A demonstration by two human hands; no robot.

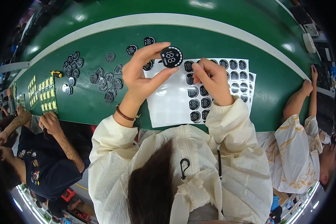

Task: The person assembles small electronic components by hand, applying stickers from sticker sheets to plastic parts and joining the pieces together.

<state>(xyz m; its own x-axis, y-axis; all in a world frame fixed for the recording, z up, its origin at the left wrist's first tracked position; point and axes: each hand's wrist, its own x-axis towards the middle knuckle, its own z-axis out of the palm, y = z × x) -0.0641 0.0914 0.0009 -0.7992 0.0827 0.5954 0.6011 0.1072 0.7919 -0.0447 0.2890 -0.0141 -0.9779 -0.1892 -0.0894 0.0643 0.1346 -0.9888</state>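
Observation:
My left hand (140, 74) is raised over the green bench, thumb and forefinger pinching a round black display disc (171, 56) by its edge. White digit segments and a ring of bars show on the disc's face. Just right of it, my right hand (212, 76) is closed in a pinch above a white sticker sheet (168, 100). Whatever those fingertips hold, if anything, is too small to make out. Rows of round black stickers (195, 104) cover the sheet's right part, while its left part is bare white. A second sheet (253, 80) shows beneath its right edge.
Loose grey-black discs (109, 77) lie left of my left arm, with a darker cluster (74, 61) farther left. Two discs (131, 49) sit beyond my left hand. A yellow-handled tool (56, 74) and circuit panels (47, 93) lie far left. People sit on both sides.

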